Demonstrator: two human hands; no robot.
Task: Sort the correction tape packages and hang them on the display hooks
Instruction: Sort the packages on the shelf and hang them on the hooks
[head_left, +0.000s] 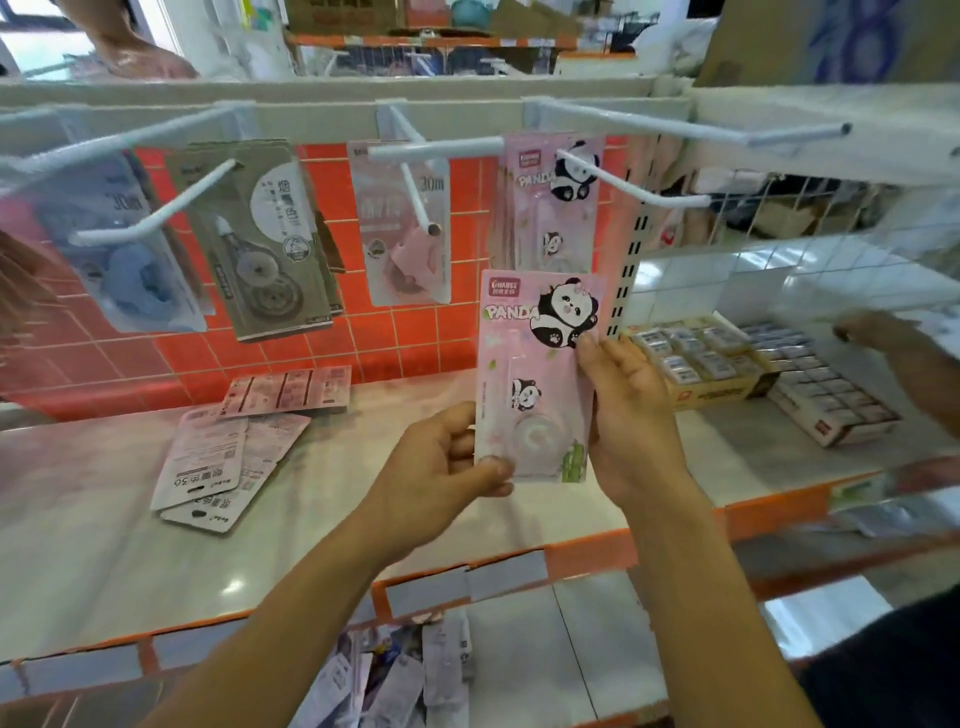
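Observation:
Both my hands hold one pink panda correction tape package (535, 374) upright above the shelf. My left hand (441, 467) pinches its lower left corner; my right hand (628, 410) grips its right edge. Right above it, matching panda packages (550, 202) hang on a white hook (634, 189). Further left hang a pink 30m package (400, 223), a grey package (265, 239) and a blue package (124, 244), each on its own hook. Several packages (234, 447) lie face down on the white shelf (104, 545).
Boxes of erasers (753, 369) stand on the shelf at the right, where another person's hand (878, 332) reaches in. An empty long hook (691, 127) sticks out at the upper right. More packages (395, 675) lie on the lower level. Orange tiles form the back wall.

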